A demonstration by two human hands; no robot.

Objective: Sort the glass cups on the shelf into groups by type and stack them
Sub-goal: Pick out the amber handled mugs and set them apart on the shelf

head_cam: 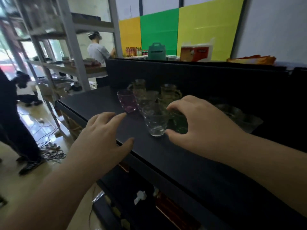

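Several glass cups stand on a black shelf (103, 102). A clear tumbler (155, 121) is nearest, with a purple cup (127, 101) to its left and another clear cup (146, 98) behind it. Two handled mugs (139, 85) (169, 92) stand at the back. A green cup (180, 122) sits under my right hand (199, 123), whose curved fingers and thumb reach around it; whether they touch it I cannot tell. My left hand (103, 135) hovers with spread fingers over the shelf's front edge, holding nothing.
Glass dishes (232, 112) lie on the shelf to the right. A metal rack (71, 52) stands at the left, with people beyond it and cables (49, 146) on the floor. Lower shelves hold boxes and crumpled paper (140, 196). Coloured panels (159, 32) back the room.
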